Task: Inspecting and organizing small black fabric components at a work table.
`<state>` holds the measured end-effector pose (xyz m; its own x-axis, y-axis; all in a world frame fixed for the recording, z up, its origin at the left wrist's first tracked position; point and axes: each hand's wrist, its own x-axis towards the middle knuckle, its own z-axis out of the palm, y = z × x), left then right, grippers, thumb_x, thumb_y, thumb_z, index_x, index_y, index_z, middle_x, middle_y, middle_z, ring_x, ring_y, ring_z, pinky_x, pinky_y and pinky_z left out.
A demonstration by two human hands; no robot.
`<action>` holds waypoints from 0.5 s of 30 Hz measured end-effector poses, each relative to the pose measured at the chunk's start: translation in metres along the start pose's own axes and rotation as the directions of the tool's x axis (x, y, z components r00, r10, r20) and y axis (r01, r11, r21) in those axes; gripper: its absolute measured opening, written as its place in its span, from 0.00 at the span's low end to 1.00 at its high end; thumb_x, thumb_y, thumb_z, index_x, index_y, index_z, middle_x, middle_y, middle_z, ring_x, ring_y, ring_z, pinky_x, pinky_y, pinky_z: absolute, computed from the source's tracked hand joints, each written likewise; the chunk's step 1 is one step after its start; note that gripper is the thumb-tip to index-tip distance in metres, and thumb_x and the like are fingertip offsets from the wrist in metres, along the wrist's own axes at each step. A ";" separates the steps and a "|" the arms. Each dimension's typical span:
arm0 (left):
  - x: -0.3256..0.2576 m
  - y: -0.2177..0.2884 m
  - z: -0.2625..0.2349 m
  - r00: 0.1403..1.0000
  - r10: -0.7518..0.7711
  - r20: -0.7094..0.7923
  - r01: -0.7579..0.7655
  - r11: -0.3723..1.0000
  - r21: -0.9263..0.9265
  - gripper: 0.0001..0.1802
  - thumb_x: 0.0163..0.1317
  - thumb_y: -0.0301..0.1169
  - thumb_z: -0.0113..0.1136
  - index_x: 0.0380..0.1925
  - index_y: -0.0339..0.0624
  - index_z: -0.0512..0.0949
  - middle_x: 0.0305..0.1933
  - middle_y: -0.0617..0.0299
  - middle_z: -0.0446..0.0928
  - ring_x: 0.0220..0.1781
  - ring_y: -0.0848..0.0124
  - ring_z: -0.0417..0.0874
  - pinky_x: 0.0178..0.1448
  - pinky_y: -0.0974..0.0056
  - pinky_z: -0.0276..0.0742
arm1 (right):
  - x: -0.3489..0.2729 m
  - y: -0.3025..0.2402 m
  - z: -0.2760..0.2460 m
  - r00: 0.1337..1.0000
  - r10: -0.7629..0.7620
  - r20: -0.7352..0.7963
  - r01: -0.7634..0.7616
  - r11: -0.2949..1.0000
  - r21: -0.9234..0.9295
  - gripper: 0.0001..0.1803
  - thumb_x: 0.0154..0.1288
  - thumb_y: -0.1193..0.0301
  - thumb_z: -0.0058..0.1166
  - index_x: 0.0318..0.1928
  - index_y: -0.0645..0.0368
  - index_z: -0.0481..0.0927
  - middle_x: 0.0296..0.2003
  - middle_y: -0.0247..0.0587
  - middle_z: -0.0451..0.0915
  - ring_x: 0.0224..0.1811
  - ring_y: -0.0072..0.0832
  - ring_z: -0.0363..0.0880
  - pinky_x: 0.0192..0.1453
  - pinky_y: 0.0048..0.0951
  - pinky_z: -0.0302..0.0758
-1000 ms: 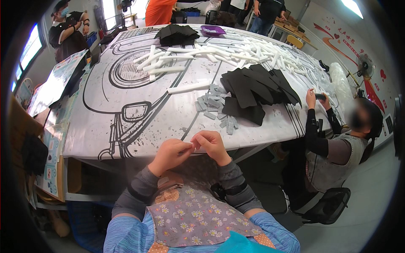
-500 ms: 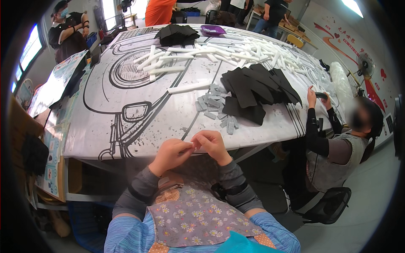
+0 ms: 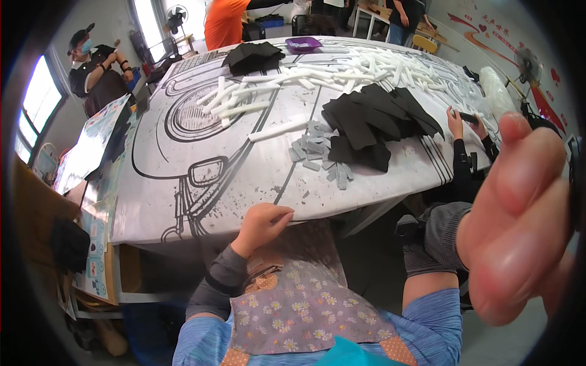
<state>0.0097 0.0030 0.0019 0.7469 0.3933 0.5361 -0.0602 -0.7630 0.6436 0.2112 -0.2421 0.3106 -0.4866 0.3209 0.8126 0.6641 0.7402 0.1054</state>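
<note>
So this looks like a between-pieces moment to me: the hands are well apart and neither one is on any of the stock on the table. Using the big heap of flat black pieces as the landmark, the small gray strips sit in a loose cluster just left of it, a lone white stick lies further left, and the big scatter of white sticks spreads out behind it. I'd say getting at any of that calls for the right hand coming down and inward, since it's way out to the right of the heap and on the wearer's side, held up so close to the lens that it looks huge. Its fingers are curled in; nothing shows in it, but I can't tell if something's tucked inside. The left hand is left of the heap and closer to the wearer, by the table's near edge, wrist bent, thumb and fingertips drawn together pointing right. Looks like a pinch, but can't tell whether it's gripping anything tiny or is touching the edge.
</note>
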 end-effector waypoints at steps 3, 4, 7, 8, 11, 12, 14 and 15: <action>-0.008 -0.001 -0.008 1.000 -0.007 -0.011 0.007 1.000 0.024 0.05 0.61 0.31 0.69 0.35 0.43 0.87 0.26 0.56 0.81 0.28 0.59 0.82 0.34 0.58 0.76 | 0.036 -0.037 0.028 0.943 0.275 0.186 -0.233 0.947 -0.223 0.08 0.70 0.71 0.62 0.38 0.36 0.84 0.43 0.07 0.82 0.49 0.14 0.74 0.71 0.36 0.63; -0.013 -0.002 -0.008 1.000 -0.026 0.015 0.026 0.999 0.018 0.05 0.61 0.31 0.69 0.35 0.43 0.87 0.27 0.56 0.82 0.28 0.59 0.83 0.35 0.58 0.76 | 0.043 -0.040 0.013 0.885 0.308 0.350 -0.280 0.951 -0.130 0.09 0.69 0.71 0.63 0.37 0.35 0.84 0.40 0.06 0.82 0.47 0.11 0.74 0.70 0.35 0.62; -0.013 -0.004 -0.006 0.998 -0.053 0.030 0.053 0.998 0.021 0.05 0.61 0.31 0.69 0.35 0.43 0.87 0.28 0.56 0.83 0.29 0.58 0.83 0.36 0.57 0.77 | 0.052 -0.063 0.012 0.846 0.412 0.337 -0.379 0.911 -0.163 0.09 0.67 0.70 0.65 0.35 0.33 0.86 0.40 0.03 0.82 0.46 0.09 0.74 0.69 0.33 0.61; -0.012 -0.002 -0.004 0.998 -0.066 0.018 0.066 0.997 0.026 0.05 0.61 0.31 0.69 0.35 0.43 0.87 0.28 0.55 0.83 0.30 0.58 0.83 0.36 0.57 0.77 | 0.050 -0.069 0.015 0.845 0.417 0.334 -0.381 0.909 -0.169 0.09 0.67 0.70 0.65 0.35 0.33 0.86 0.40 0.03 0.82 0.46 0.09 0.74 0.69 0.33 0.61; -0.012 -0.001 -0.006 1.000 -0.014 -0.001 0.014 0.999 0.039 0.05 0.61 0.29 0.70 0.36 0.41 0.87 0.27 0.55 0.83 0.27 0.60 0.83 0.33 0.60 0.76 | 0.033 -0.072 0.028 0.913 0.377 0.157 -0.326 0.904 -0.276 0.10 0.65 0.70 0.67 0.39 0.32 0.87 0.41 0.00 0.82 0.46 0.08 0.75 0.68 0.34 0.60; -0.012 -0.002 -0.007 1.000 0.017 -0.009 -0.016 0.999 0.050 0.05 0.61 0.27 0.71 0.36 0.39 0.87 0.26 0.56 0.83 0.24 0.64 0.82 0.31 0.63 0.75 | 0.025 -0.070 0.028 0.955 0.283 0.094 -0.242 0.919 -0.311 0.11 0.65 0.71 0.66 0.39 0.32 0.87 0.41 0.00 0.82 0.46 0.08 0.75 0.69 0.35 0.59; -0.010 -0.003 -0.007 1.000 0.021 0.000 -0.021 0.999 0.047 0.05 0.60 0.27 0.71 0.36 0.40 0.87 0.26 0.56 0.83 0.24 0.64 0.82 0.31 0.63 0.75 | 0.013 -0.070 0.030 0.983 0.183 0.032 -0.159 0.919 -0.361 0.12 0.64 0.72 0.66 0.39 0.32 0.87 0.42 -0.01 0.82 0.46 0.07 0.75 0.69 0.36 0.58; -0.010 -0.003 -0.006 1.000 0.017 0.007 -0.017 0.999 0.049 0.05 0.60 0.27 0.71 0.36 0.40 0.87 0.27 0.56 0.83 0.24 0.64 0.82 0.31 0.63 0.75 | 0.008 -0.074 0.033 0.990 0.135 -0.046 -0.143 0.921 -0.363 0.13 0.65 0.72 0.65 0.40 0.31 0.87 0.41 0.00 0.82 0.46 0.07 0.75 0.70 0.37 0.57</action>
<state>-0.0016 0.0049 -0.0020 0.7501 0.3769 0.5434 -0.0406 -0.7939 0.6067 0.1396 -0.2747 0.2903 -0.3654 0.3902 0.8451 0.8871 0.4211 0.1892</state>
